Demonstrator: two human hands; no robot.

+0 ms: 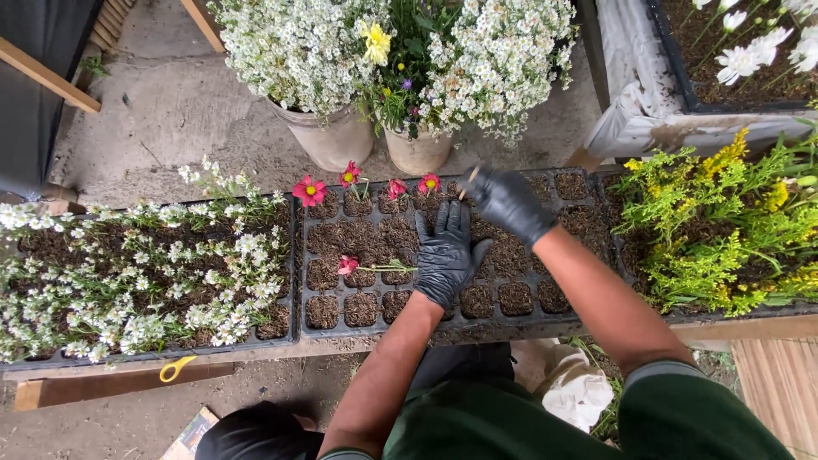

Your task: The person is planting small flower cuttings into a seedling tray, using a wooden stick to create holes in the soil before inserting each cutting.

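Here, the gloved left hand [445, 254] is lying open, pressing flat on the soil-filled seed tray [324, 328]; the right hand [507, 203] is pinching a small stick [469, 179].

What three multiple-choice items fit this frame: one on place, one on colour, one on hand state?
1. Where does the left hand rest?
A. on the black cell tray
B. on a clay pot
C. on the scissors

2. What colour are the gloves?
A. yellow
B. white
C. black

3. How is the right hand?
A. flat and empty
B. pinched on a small stick
C. out of view

Answers: 1 A, the palm lies spread on the soil cells; 2 C, both gloves are black; 3 B, the fingers close around the stick over the tray's far row.
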